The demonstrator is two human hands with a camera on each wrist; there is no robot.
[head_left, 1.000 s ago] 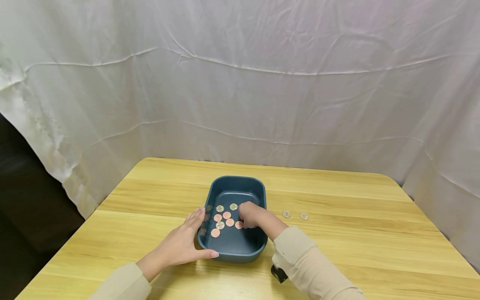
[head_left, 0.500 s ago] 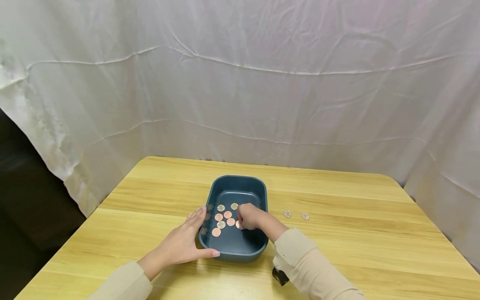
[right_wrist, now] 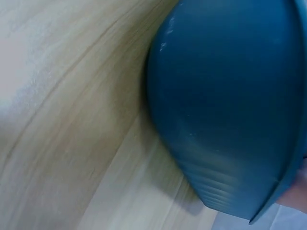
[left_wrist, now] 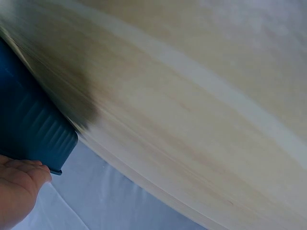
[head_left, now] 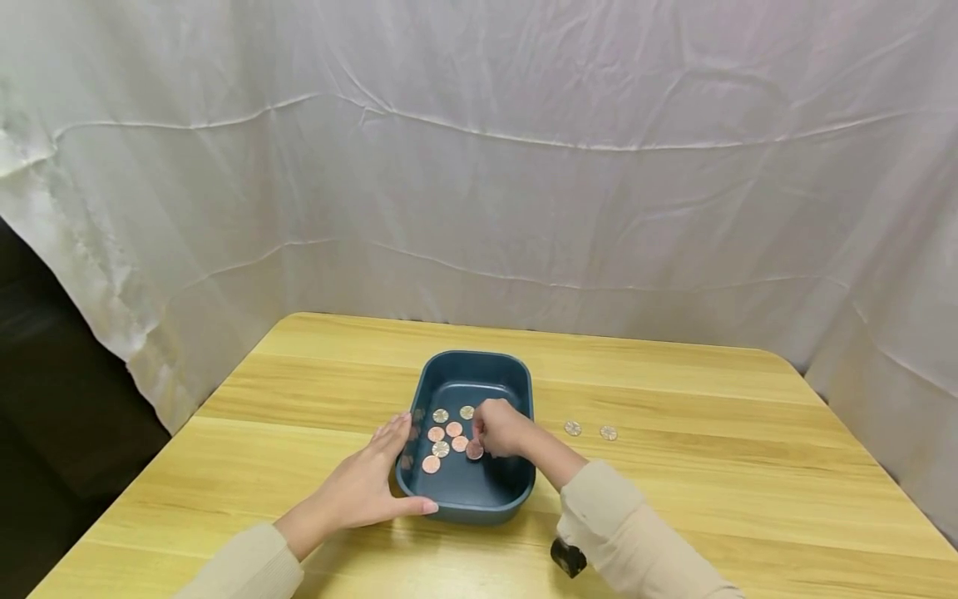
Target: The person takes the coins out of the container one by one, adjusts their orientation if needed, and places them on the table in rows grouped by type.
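A dark blue tray (head_left: 479, 358) sits mid-table with several copper and silver coins (head_left: 441, 433) on its floor. My right hand (head_left: 500, 429) reaches inside it with curled fingers and pinches a copper coin (head_left: 475, 450) at the floor. My left hand (head_left: 365, 486) lies against the tray's near-left corner, fingers straight along the left wall and thumb along the front wall. In the left wrist view a fingertip (left_wrist: 21, 175) touches the tray's ribbed wall (left_wrist: 29, 129). The right wrist view shows only the tray's outer wall (right_wrist: 230, 120) and wood.
Two silver coins (head_left: 572, 428) (head_left: 609, 433) lie on the wooden table (head_left: 711, 466) just right of the tray. A white cloth (head_left: 479, 166) hangs behind and beside the table. A dark gap (head_left: 45, 416) opens at the left.
My right hand has shifted slightly left inside the tray, its fingers closing on the copper coin, which now shows more fully. The left hand and tray have stayed put.
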